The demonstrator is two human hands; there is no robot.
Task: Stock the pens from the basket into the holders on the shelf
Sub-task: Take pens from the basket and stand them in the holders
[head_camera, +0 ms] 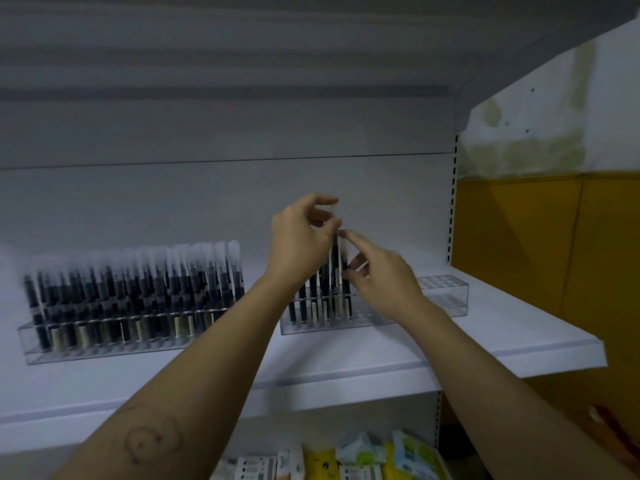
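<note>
Two clear holders stand on the white shelf [485, 348]. The left holder [104, 348] is packed with several black pens in clear sleeves. The right holder [446, 296] has several pens at its left end and bare holes at its right end. My left hand [301, 237] pinches the top of a sleeved black pen [335, 258] that stands over the right holder. My right hand [381, 271] pinches the same pen lower down from the right side. The basket is out of view.
A shelf board runs overhead across the top of the view. Below the shelf lie colourful packets [363, 459]. A yellow wall panel [540, 254] stands right of the shelf, past its perforated upright [452, 209].
</note>
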